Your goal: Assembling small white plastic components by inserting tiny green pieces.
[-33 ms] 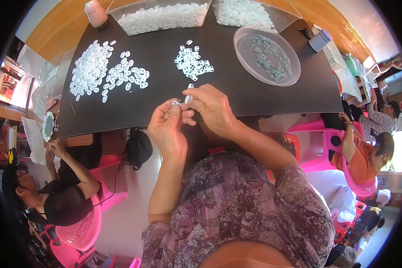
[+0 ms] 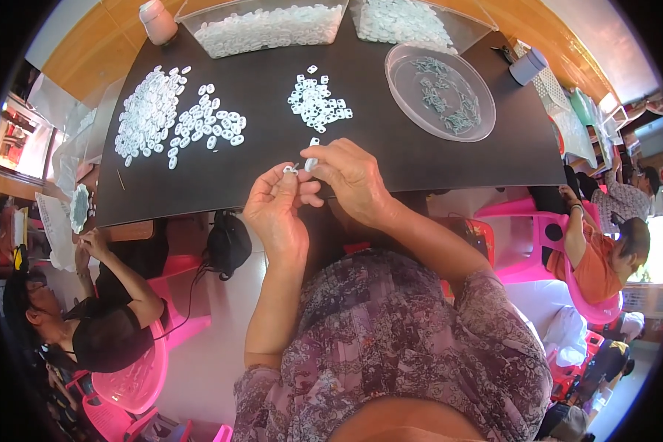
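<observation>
My left hand (image 2: pixel 278 214) pinches a small white plastic piece (image 2: pixel 290 170) between thumb and forefinger, just over the table's near edge. A thin grey pin seems to stick up from it. Close beside it, my right hand (image 2: pixel 351 180) is closed on a white oval plastic piece (image 2: pixel 311 163). The two pieces are nearly touching; the fingers hide part of each. Beyond my hands lies a loose pile of small white pieces with holes (image 2: pixel 315 102), with a single one (image 2: pixel 314 141) just ahead of my right fingers.
White oval pieces form a large pile (image 2: pixel 149 114) and a smaller one (image 2: pixel 208 121) at left. A round clear tray (image 2: pixel 398 92) of grey pins stands right. Two clear bins (image 2: pixel 269 51) (image 2: pixel 468 29) line the back. People sit at both sides on pink chairs (image 2: pixel 527 243).
</observation>
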The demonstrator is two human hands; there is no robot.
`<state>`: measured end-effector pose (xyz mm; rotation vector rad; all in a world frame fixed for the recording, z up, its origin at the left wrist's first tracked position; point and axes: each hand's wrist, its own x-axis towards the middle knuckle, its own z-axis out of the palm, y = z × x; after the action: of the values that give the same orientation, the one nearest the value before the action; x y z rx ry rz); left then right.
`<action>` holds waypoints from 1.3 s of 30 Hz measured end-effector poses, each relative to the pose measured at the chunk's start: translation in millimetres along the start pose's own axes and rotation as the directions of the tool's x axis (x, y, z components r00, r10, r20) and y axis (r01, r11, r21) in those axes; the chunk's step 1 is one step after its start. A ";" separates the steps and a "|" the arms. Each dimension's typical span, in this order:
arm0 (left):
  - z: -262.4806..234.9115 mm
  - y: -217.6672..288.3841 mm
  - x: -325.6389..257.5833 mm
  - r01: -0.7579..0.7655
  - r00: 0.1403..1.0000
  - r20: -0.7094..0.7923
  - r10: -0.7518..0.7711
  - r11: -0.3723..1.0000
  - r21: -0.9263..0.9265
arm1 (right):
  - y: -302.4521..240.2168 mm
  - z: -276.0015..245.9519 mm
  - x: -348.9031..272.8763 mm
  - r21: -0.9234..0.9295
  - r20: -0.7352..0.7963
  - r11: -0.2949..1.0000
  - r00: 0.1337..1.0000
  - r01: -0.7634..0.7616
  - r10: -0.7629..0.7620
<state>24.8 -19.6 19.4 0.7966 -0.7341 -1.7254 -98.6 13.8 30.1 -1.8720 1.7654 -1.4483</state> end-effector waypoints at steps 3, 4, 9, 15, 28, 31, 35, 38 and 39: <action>0.1 -0.9 -1.0 0.010 1.000 0.004 -0.010 1.000 0.004 | 2.9 -1.9 -0.8 0.019 -0.009 1.000 1.000 0.011 -0.010; 0.1 -1.3 -1.3 0.018 1.000 0.010 -0.018 1.000 0.006 | 4.3 -2.3 -1.3 0.138 0.019 0.987 0.997 -0.083 0.081; 0.2 -0.8 -4.9 0.029 0.999 0.014 -0.030 0.998 0.056 | 2.5 -7.9 -1.2 0.461 0.114 0.816 0.935 -0.349 0.336; 0.1 -3.5 -4.4 -0.025 0.999 0.029 0.022 0.992 0.120 | 13.0 -13.3 -0.5 0.461 0.163 0.772 0.897 -0.437 0.410; 6.5 -4.8 -9.3 -0.054 0.997 0.055 0.046 0.984 0.172 | 18.1 -20.8 -3.3 0.552 0.210 0.704 0.892 -0.446 0.400; 7.0 -5.1 -11.4 -0.080 0.996 0.051 0.071 0.974 0.214 | 11.9 -25.5 0.0 0.517 0.207 0.722 0.886 -0.459 0.415; 7.6 -7.2 -11.9 -0.085 0.996 0.052 0.074 0.968 0.236 | 12.3 -25.0 -0.1 0.495 0.196 0.743 0.891 -0.450 0.409; 8.1 -7.5 -12.5 -0.102 0.994 0.060 0.090 0.964 0.246 | 12.2 -24.6 -1.4 0.485 0.200 0.750 0.892 -0.450 0.406; 8.1 -7.8 -12.4 -0.091 0.995 0.054 0.080 0.965 0.247 | 12.4 -24.1 -1.7 0.484 0.201 0.750 0.892 -0.450 0.406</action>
<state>16.9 -4.9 20.0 0.8855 -1.0155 -1.5957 -124.0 23.0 32.8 -1.1367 1.4341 -1.4430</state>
